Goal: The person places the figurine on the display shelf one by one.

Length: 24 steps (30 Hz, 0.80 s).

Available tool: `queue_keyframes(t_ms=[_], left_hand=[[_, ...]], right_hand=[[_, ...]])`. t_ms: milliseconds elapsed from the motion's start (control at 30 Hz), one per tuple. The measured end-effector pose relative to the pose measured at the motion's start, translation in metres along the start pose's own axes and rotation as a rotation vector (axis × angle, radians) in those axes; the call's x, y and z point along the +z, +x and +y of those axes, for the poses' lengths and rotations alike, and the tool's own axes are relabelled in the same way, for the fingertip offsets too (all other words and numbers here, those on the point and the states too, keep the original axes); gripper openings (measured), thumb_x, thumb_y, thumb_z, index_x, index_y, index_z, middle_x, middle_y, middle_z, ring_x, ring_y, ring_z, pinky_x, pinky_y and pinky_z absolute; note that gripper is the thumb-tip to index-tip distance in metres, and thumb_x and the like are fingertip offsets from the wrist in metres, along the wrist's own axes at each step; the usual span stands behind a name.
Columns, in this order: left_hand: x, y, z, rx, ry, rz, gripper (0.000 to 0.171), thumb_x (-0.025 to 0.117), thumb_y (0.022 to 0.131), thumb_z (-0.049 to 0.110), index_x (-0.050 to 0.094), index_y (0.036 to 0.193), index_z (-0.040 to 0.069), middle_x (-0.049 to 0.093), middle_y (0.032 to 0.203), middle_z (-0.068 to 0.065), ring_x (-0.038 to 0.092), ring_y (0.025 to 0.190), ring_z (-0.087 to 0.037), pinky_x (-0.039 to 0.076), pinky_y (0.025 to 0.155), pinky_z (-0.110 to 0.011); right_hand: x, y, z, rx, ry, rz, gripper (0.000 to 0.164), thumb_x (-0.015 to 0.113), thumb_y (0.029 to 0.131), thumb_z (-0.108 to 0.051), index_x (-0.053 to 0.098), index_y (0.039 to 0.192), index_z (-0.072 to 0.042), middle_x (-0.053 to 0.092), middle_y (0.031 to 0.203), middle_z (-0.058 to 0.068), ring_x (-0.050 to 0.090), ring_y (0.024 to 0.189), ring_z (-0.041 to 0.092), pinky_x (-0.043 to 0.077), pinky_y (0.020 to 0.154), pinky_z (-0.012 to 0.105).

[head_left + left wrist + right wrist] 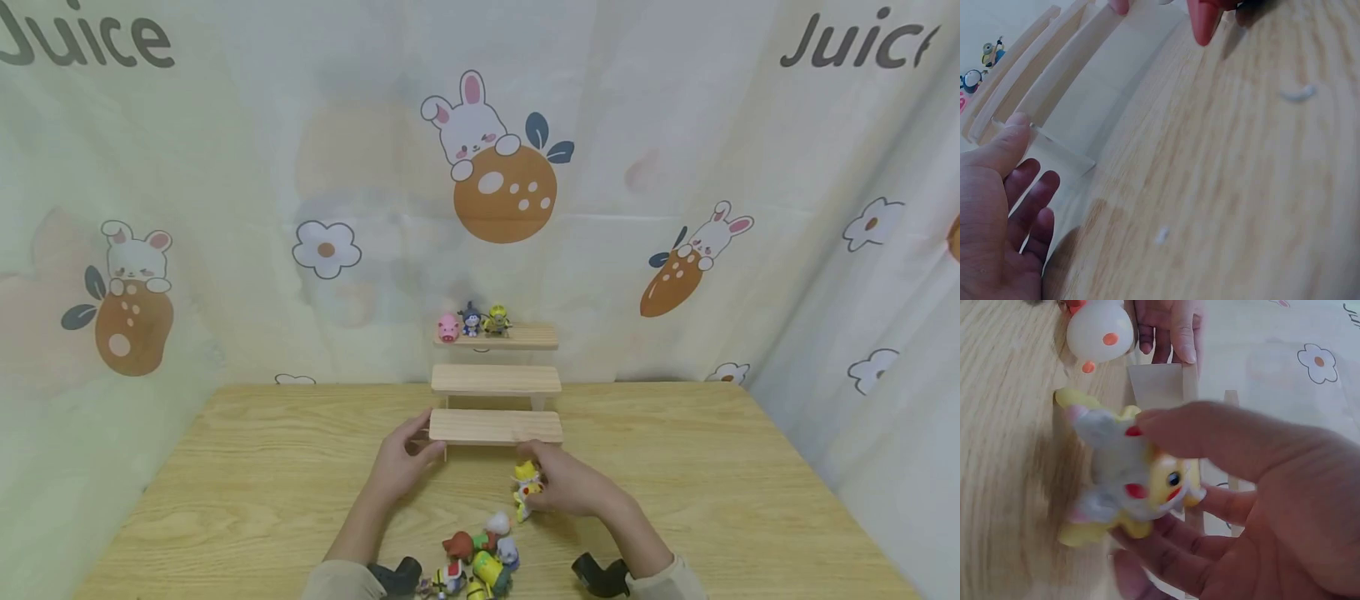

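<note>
My right hand (pixel 573 487) pinches a yellow-and-white toy figurine (pixel 1125 469) with red cheeks between thumb and fingers, just in front of the lowest step. In the right wrist view the figurine lies sideways across the frame, partly covered by the thumb. My left hand (pixel 402 462) holds the left end of the three-tier wooden stand (pixel 495 427), with its thumb (pixel 1015 128) at the front corner of the bottom step. On the top step, towards its left, stand a pink pig figurine (pixel 447 327), a dark blue figurine (pixel 471 320) and a yellow figurine (pixel 497 321).
Several small figurines lie in a pile near the front of the table, among them a yellow-green one (pixel 491 572), a reddish-brown one (pixel 458 546) and a white one (pixel 498 523). A printed curtain (pixel 360 167) hangs behind the wooden table (pixel 675 467).
</note>
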State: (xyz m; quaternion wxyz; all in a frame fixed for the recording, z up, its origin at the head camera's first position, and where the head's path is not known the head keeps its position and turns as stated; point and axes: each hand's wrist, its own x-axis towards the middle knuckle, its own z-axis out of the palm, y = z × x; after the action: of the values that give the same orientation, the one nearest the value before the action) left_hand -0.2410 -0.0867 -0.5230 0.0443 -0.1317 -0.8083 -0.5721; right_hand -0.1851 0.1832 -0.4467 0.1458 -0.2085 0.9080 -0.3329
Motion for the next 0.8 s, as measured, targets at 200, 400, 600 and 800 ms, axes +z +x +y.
queue_keyframes(t_ms=[200,400,600,800], left_hand=[[0.001,-0.003,0.011,-0.017,0.002,0.007,0.06,0.07,0.086,0.016,0.046,0.139,0.004,0.062,0.123,-0.011,0.061,0.106,-0.028,0.05,0.089,-0.043],[0.001,-0.002,0.01,-0.02,-0.006,0.006,0.061,0.07,0.085,0.012,0.045,0.14,0.002,0.062,0.124,-0.014,0.06,0.107,-0.032,0.049,0.09,-0.048],[0.001,0.001,-0.001,-0.023,-0.002,0.002,0.062,0.072,0.084,0.021,0.048,0.139,0.008,0.063,0.122,-0.006,0.062,0.106,-0.022,0.051,0.088,-0.037],[-0.001,0.0,0.0,-0.015,-0.008,-0.009,0.063,0.072,0.084,0.023,0.046,0.14,0.007,0.062,0.123,-0.007,0.061,0.107,-0.023,0.05,0.087,-0.032]], right_hand=[[0.002,0.003,0.002,0.005,-0.004,-0.001,0.066,0.073,0.077,-0.005,0.041,0.133,0.007,0.059,0.107,0.011,0.054,0.082,0.016,0.045,0.064,0.027],[-0.001,0.001,0.001,0.054,-0.054,0.046,0.05,0.074,0.078,-0.012,0.054,0.121,0.0,0.063,0.115,0.012,0.06,0.1,0.024,0.051,0.079,0.038],[-0.008,-0.001,-0.001,0.046,0.015,0.087,0.051,0.072,0.079,-0.006,0.046,0.123,0.0,0.059,0.107,0.011,0.056,0.073,0.015,0.047,0.057,0.025],[-0.012,-0.002,-0.001,0.053,-0.016,0.177,0.046,0.078,0.075,-0.013,0.053,0.112,-0.005,0.063,0.104,0.009,0.059,0.087,0.017,0.048,0.066,0.026]])
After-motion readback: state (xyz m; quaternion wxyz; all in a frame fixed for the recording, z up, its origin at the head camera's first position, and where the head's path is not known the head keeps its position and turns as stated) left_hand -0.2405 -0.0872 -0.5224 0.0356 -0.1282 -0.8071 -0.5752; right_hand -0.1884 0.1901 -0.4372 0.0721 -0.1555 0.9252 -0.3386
